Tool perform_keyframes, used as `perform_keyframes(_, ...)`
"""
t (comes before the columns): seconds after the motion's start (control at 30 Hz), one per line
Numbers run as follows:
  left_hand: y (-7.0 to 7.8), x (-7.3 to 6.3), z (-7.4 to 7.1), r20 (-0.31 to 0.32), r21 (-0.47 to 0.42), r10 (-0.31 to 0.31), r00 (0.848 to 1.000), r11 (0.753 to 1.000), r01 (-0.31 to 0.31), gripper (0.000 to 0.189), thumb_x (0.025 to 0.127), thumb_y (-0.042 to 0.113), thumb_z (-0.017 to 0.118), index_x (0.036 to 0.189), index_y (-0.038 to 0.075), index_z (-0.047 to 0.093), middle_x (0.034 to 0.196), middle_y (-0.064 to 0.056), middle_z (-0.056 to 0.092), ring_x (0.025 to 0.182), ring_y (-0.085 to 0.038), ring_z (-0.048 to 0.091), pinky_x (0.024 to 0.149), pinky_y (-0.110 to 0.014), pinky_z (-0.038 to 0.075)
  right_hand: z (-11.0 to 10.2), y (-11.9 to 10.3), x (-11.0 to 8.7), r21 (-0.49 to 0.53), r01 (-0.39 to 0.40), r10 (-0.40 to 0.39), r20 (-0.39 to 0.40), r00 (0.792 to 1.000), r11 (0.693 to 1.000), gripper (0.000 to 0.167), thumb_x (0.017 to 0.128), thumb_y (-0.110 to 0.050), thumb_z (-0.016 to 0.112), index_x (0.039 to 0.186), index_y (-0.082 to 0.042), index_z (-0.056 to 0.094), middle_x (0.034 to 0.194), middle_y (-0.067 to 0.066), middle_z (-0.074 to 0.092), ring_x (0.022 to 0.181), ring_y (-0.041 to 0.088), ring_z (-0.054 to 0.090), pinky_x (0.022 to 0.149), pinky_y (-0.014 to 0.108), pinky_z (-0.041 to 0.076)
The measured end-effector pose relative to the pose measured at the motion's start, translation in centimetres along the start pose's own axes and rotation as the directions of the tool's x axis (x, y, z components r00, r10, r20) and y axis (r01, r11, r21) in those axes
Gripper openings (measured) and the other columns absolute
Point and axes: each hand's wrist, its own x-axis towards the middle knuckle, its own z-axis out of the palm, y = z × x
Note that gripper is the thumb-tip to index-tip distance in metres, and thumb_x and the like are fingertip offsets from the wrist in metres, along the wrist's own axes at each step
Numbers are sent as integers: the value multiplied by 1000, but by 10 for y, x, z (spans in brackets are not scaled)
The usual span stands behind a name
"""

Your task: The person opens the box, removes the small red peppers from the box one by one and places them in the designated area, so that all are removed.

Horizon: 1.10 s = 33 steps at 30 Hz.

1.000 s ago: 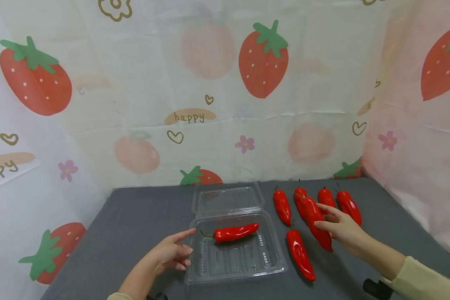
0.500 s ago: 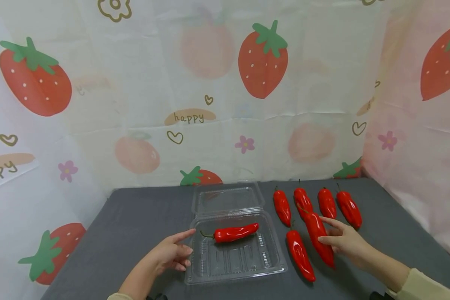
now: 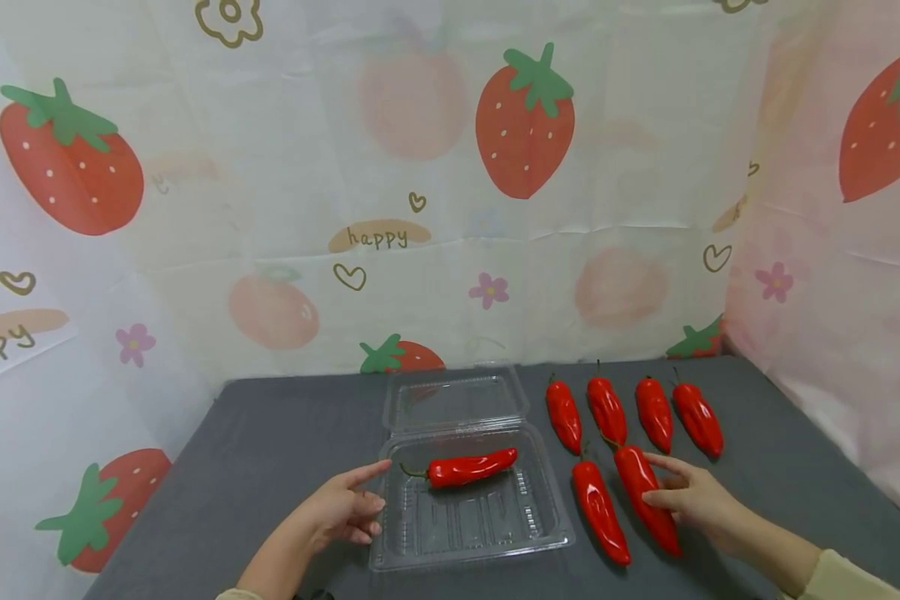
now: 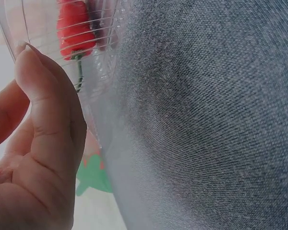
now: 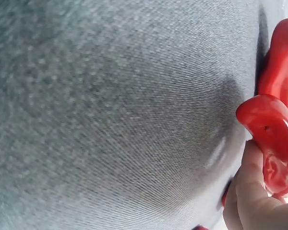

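Observation:
My right hand [image 3: 708,504] grips a glossy red pepper [image 3: 647,500] between thumb and fingers, right of another red pepper [image 3: 602,512] and roughly parallel to it. In the right wrist view, the held pepper [image 5: 271,139] shows blunt end first, close over the grey cloth, overlapping a second red pepper [image 5: 281,67]. At the left rim of a clear hinged plastic box [image 3: 468,546], my left hand [image 3: 341,504] has its index finger stretched to the edge and its other fingers loosely bent. One red pepper [image 3: 472,468] lies crosswise inside the box, its green stem to the left.
Several more red peppers stand in a row at the back right, among them one pepper [image 3: 564,417] nearest the box and one pepper [image 3: 697,419] farthest right. The box's lid [image 3: 456,400] lies folded back. Strawberry-print cloth [image 3: 420,167] hangs behind the grey table [image 3: 270,450].
My right hand has brought its pepper toward the front edge and slightly right, uncovering the peppers behind. My left hand and the box have stayed put.

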Motion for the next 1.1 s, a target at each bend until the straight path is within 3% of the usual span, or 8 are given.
perform_keyframes(0.17,0,0,0,0,-4,-3,1000,1000,3,64,94,-4,52,152,-1,24,74,-3,53,57,-10,59,52,-22,51,1,3,1,-14,-24,24,0,1000,1000,75,90,-14,70,147,8,28,127,36,48,87,21,56,72,37,50)
perform_keyframes(0.57,2,0,0,-2,-2,-11,1000,1000,11,64,95,-4,53,152,0,24,73,-3,52,57,-10,59,52,-22,51,-2,11,5,4,-70,70,19,997,998,74,92,-14,67,146,11,24,114,23,58,82,20,56,71,35,50)
perform_keyframes(0.83,2,0,1,-3,-3,-5,1000,1000,5,64,94,-4,52,152,-1,25,72,-3,52,57,-10,59,51,-22,51,-3,12,8,19,-61,60,51,997,998,73,93,-14,66,146,13,24,102,12,61,80,18,57,72,34,52)
perform_keyframes(1.1,1,0,1,-13,2,-9,1000,1000,9,65,93,-4,54,151,-1,26,71,-3,53,56,-10,59,51,-22,51,-2,12,7,8,-80,79,57,995,997,71,93,-14,64,145,14,25,82,6,52,66,16,50,65,32,48)
